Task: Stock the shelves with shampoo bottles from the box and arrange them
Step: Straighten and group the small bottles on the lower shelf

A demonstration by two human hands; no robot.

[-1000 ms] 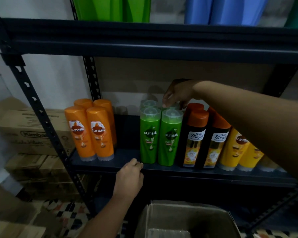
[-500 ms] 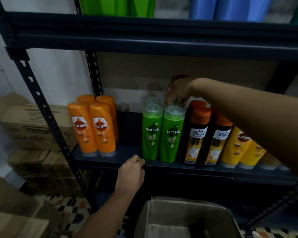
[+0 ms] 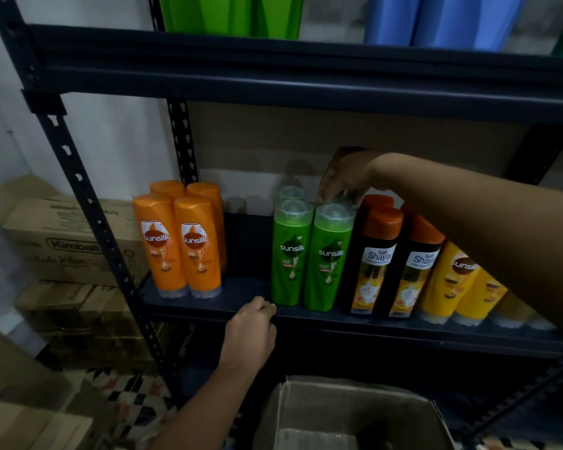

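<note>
On the dark shelf (image 3: 241,297) stand several orange bottles (image 3: 182,245) at the left, green bottles (image 3: 309,258) in the middle, then black bottles (image 3: 374,261) and yellow bottles (image 3: 452,280) to the right. My right hand (image 3: 345,177) reaches over the front green bottles, and its fingertips touch the clear cap of a rear green bottle (image 3: 340,199). My left hand (image 3: 251,332) has curled fingers resting on the shelf's front edge, just left of the green bottles. The cardboard box (image 3: 306,404) sits open below, at the bottom of the view.
A gap lies on the shelf between the orange and green bottles. Green (image 3: 231,14) and blue (image 3: 436,21) containers stand on the shelf above. Stacked cardboard cartons (image 3: 69,248) sit left of the black upright (image 3: 78,177). The floor is patterned tile (image 3: 124,391).
Both hands have kept their places; only the camera has shifted slightly. My right hand stays at the rear green bottle's cap.
</note>
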